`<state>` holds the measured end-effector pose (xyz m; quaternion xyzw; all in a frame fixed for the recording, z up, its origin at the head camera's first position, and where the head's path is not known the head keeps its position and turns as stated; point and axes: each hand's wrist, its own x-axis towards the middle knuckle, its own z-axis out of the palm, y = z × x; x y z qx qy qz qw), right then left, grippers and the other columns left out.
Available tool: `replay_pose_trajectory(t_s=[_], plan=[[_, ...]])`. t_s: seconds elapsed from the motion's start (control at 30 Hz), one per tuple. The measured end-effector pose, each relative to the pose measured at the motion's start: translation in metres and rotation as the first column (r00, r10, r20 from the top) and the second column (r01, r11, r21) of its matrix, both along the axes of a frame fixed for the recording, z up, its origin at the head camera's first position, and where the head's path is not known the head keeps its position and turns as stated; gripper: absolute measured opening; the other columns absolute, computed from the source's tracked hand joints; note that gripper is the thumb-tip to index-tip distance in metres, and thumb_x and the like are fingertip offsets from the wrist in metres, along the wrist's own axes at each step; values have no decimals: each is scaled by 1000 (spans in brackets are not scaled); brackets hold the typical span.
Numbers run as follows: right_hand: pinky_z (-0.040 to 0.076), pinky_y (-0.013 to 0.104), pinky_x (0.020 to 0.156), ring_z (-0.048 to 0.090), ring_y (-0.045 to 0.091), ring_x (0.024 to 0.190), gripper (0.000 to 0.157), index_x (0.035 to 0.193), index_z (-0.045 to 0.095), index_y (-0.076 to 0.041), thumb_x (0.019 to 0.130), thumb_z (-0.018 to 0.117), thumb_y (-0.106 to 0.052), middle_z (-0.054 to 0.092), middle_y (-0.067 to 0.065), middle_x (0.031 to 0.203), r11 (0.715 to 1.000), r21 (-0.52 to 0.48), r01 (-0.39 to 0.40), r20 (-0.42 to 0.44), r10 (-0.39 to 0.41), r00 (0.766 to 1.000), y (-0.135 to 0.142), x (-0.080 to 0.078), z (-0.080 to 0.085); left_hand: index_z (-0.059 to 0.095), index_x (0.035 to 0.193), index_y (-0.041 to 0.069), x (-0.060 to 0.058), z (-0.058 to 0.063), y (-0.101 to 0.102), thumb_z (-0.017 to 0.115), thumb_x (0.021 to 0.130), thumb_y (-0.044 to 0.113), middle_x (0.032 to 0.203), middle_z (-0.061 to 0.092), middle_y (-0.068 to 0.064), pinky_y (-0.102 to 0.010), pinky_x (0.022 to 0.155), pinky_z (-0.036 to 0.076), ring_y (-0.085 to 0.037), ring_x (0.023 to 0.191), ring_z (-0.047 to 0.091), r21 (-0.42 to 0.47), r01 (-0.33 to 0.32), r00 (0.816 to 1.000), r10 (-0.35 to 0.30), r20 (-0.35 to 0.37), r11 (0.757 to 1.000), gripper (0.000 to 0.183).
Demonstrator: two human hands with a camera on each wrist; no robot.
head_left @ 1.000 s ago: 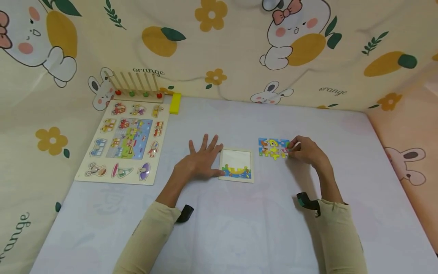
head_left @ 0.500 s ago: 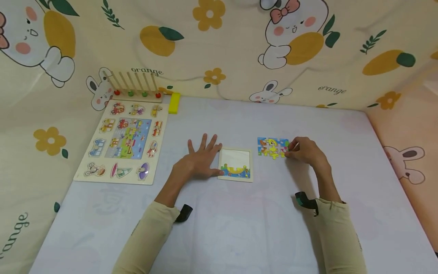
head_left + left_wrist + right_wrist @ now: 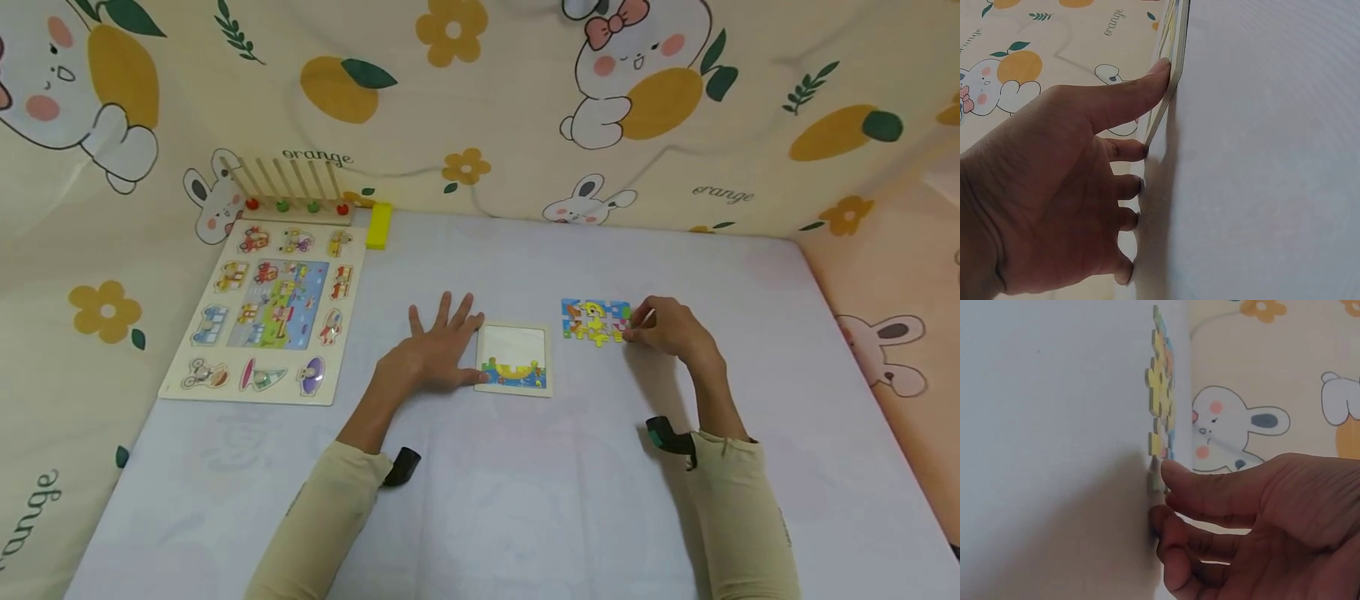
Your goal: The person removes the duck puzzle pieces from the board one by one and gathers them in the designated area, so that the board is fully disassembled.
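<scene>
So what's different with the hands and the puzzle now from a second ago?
Hardly anything: the whole head view slid slightly left, so the camera probably moved a little. Nothing was visibly let go. The left hand stays spread, touching the puzzle tray; the right hand stays at the puzzle pieces.

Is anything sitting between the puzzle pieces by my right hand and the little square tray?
Nothing visible: only the white table shows in the gap between the puzzle pieces and the tray. Your left hand touches the tray's left side, and your right hand is at the pieces' right end.
</scene>
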<state>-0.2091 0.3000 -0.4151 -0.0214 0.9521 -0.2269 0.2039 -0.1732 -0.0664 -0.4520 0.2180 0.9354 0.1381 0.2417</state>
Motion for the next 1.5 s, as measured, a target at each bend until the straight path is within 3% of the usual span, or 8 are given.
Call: replay_pose_trajectory(t_s=[0.3, 0.63, 1.0, 1.27, 1.5], plan=[[45, 32, 68, 59, 32, 90, 34, 113, 61, 5, 99, 70, -24, 66, 25, 103, 1000, 15, -21, -27, 22, 999, -6, 5, 13, 14, 169, 15, -1, 0, -1, 64, 98, 58, 177, -13, -10, -80, 122, -7, -40, 163, -19, 10, -5, 1000, 5, 21, 1000, 98], [46, 31, 67, 64, 24, 80, 25, 110, 62, 2, 99, 72, -18, 70, 18, 93, 981, -84, -177, -77, 170, 982, -49, 16, 30, 14, 169, 15, -1, -1, -1, 64, 97, 59, 177, -13, -9, -80, 122, -6, -41, 163, -19, 3, 1, 1000, -1, 2, 1000, 99], [47, 30, 70, 59, 19, 75, 15, 106, 64, -2, 97, 73, -10, 67, 10, 85, 916, -151, -371, -124, 355, 927, -106, 28, 21, 12, 170, 15, 0, 1, -2, 74, 90, 61, 177, -16, -8, -79, 122, -7, -40, 163, -20, 3, 4, 1000, -4, 16, 1000, 111], [47, 26, 69, 56, 15, 72, 29, 118, 67, -1, 93, 79, -10, 65, 7, 82, 858, -170, -484, -96, 474, 875, -144, 36, 6, 10, 170, 16, -2, 2, -3, 77, 86, 63, 177, -18, -9, -79, 122, -6, -40, 162, -21, -11, 16, 1000, -16, 25, 1000, 117], [45, 24, 69, 55, 14, 74, 34, 120, 68, 1, 90, 80, -7, 66, 6, 84, 850, -133, -509, -90, 501, 861, -160, 42, -6, 9, 170, 15, -2, 2, -4, 78, 85, 62, 177, -18, -9, -80, 121, -7, -40, 162, -22, 0, 21, 999, -21, 27, 1000, 119]])
